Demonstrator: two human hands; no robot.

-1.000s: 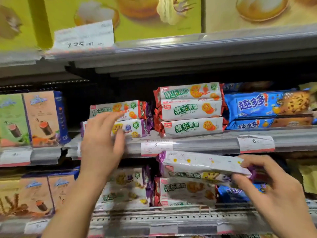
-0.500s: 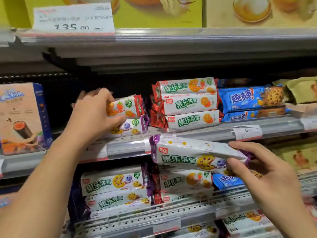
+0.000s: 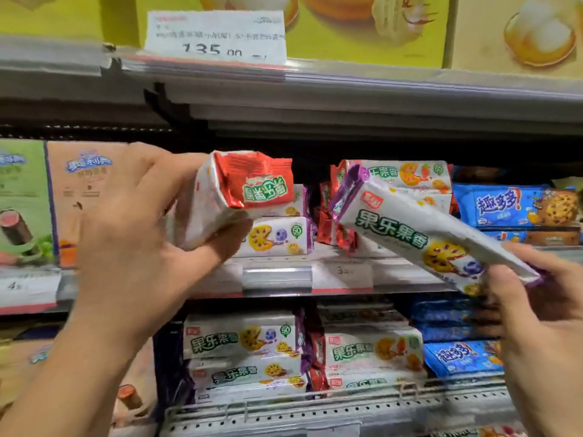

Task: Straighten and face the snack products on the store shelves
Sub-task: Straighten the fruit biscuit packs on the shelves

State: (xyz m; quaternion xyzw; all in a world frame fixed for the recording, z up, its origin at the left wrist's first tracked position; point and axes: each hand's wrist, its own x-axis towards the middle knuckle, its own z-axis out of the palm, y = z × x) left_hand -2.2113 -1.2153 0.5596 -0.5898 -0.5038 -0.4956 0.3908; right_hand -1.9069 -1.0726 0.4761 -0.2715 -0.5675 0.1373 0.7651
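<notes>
My left hand point(image 3: 132, 234) grips a white biscuit pack with red ends point(image 3: 233, 197), lifted off the middle shelf with its red end pointing at me. My right hand point(image 3: 536, 313) holds a white pack with purple ends point(image 3: 419, 234) by its lower right end, slanted up-left in front of the middle shelf. Behind them, a purple-ended pack point(image 3: 277, 236) lies on the middle shelf point(image 3: 277, 272), and a stack of red-ended packs point(image 3: 407, 181) stands to its right, partly hidden.
Blue cookie packs point(image 3: 511, 209) lie right of the stacks. Tall boxes point(image 3: 79, 197) stand at the left. The lower shelf holds more white packs point(image 3: 243, 342) and blue packs point(image 3: 460, 357) behind a wire rail point(image 3: 315, 408). A price label point(image 3: 214, 36) hangs from the upper shelf edge.
My left hand has pulled the red-ended pack off the left stack and turned it end-on. My right hand has raised the purple-ended pack to the middle shelf.
</notes>
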